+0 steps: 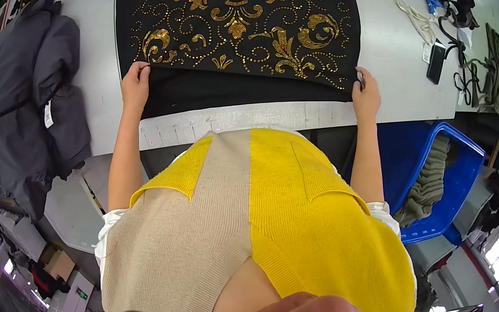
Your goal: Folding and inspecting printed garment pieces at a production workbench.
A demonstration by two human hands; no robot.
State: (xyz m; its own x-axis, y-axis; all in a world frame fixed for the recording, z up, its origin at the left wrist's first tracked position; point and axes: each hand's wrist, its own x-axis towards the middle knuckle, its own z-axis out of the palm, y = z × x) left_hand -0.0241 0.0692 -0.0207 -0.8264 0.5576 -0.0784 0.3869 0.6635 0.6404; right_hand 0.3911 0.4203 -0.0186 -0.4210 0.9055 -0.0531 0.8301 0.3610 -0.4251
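Observation:
A black garment (248, 35) with gold sequin scrollwork lies spread on the white table (402, 72), its far end beyond the top of the view. My left hand (136, 83) pinches the near left corner of its decorated layer between thumb and fingers. At the near right corner, my right hand (366, 93) grips the edge of the same fabric. Between both hands the decorated edge runs nearly straight. Under it a plain black layer (220, 91) shows, reaching closer to me. Handwritten marks line the table's front edge.
Left on the table sits a tied bundle of dark grey garments (26, 98) with white tags. On the right lie a black phone (436, 62), pale cords (417, 21), black cords (466, 82) and olive fabric (496, 76). A blue plastic bin (460, 187) holding green fabric (427, 182) stands below the table.

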